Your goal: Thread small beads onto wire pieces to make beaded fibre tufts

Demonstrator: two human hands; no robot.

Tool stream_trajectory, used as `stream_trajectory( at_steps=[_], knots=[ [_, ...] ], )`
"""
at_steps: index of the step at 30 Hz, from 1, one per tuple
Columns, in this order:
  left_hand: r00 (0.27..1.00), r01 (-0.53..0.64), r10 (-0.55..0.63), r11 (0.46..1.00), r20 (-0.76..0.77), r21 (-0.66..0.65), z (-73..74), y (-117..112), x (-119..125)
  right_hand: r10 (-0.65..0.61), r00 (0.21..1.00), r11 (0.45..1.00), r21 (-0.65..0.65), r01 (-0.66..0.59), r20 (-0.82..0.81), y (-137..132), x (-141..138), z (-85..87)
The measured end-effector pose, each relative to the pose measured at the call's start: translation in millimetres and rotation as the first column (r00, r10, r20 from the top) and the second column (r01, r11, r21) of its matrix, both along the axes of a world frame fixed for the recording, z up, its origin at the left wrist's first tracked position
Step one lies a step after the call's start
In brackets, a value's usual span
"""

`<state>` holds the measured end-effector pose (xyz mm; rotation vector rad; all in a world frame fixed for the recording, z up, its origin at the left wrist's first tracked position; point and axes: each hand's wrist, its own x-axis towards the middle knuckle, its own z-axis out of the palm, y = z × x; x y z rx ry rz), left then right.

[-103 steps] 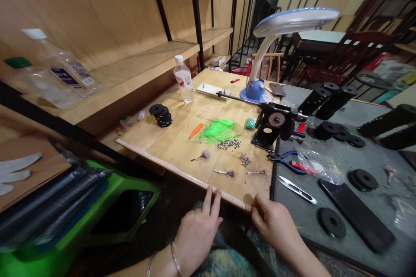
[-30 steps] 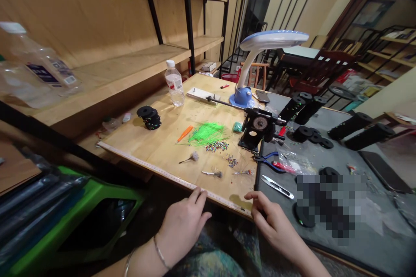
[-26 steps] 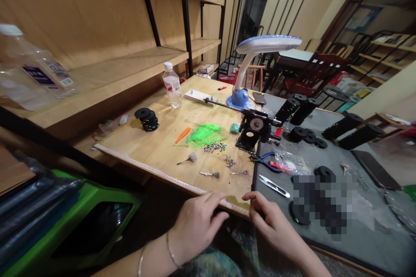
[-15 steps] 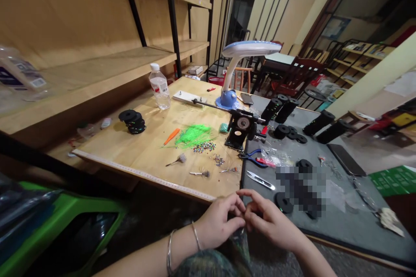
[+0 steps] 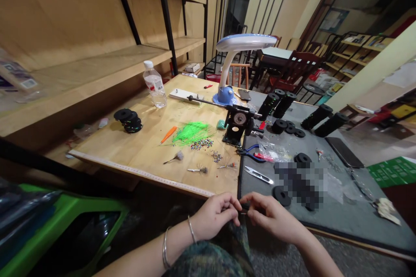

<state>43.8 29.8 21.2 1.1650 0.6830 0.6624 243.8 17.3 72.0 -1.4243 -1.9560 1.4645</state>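
My left hand [image 5: 216, 215] and my right hand [image 5: 272, 217] are close together over my lap, in front of the table's near edge. Both have thumb and fingers pinched. A tiny thin, pale piece shows between the fingertips, too small to name. Just beyond the hands lie silver thread snips [image 5: 258, 175] and a black foam spool [image 5: 281, 196]. Farther left are small brush-like bundles [image 5: 198, 170], multicoloured beads [image 5: 201, 143], bright green strands [image 5: 191, 133] and an orange-handled tool [image 5: 168, 135]. Blue-handled pliers [image 5: 251, 152] rest beside a black winding device [image 5: 238, 125].
A blue-and-white desk lamp [image 5: 224, 94] stands at the back, a water bottle [image 5: 155, 85] left of it. Black spools are stacked at left [image 5: 129, 120] and right [image 5: 286, 104]. Wooden shelving [image 5: 130, 69] runs along the left; a green plastic frame [image 5: 74, 210] is below.
The view has shifted slightly. My fingertips have parted a little, and a small pale piece now shows between them. Objects on the table have stayed where they were.
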Motion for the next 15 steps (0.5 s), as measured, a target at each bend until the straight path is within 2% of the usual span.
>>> stream_trajectory(
  at_steps=[6, 12, 15],
  knots=[
    [0.999, 0.019, -0.017, 0.999, -0.050, 0.038, -3.4, -3, 0, 0.020, 0.982, 0.990, 0.131, -0.046, 0.190, 2, 3, -3.4],
    [0.983, 0.049, -0.041, 0.998, -0.180, 0.043, -3.0, -4, 12, 0.025, 0.974, 0.983, 0.174, -0.065, 0.224, -1, 3, -0.6],
    [0.985, 0.021, -0.012, 0.998, -0.169, 0.056, -6.3, -4, 14, 0.018, 0.974, 0.980, 0.189, -0.061, 0.224, -3, 4, -3.0]
  ],
)
